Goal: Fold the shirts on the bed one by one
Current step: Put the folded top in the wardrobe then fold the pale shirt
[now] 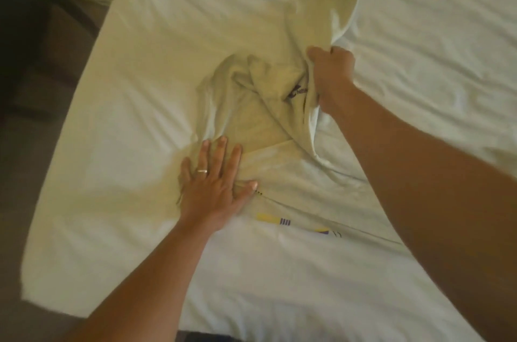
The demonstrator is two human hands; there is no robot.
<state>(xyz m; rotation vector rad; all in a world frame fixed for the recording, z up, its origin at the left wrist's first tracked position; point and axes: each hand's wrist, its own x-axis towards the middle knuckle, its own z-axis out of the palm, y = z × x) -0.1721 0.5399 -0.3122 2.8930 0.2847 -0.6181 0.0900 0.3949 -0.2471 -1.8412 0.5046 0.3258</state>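
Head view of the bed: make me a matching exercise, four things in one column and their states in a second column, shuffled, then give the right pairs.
Column one:
1. left hand
2. right hand
3. pale shirt
4. ring

Column two:
A. bunched and partly lifted
B. on a finger
C. fingers straight, pressing flat on cloth
D. curled in a grip on fabric

Pairs: 1-C, 2-D, 3-A, 4-B

shirt (268, 117) on bed (419, 34), left hand (212, 185) on its near part, right hand (331, 75) at its right
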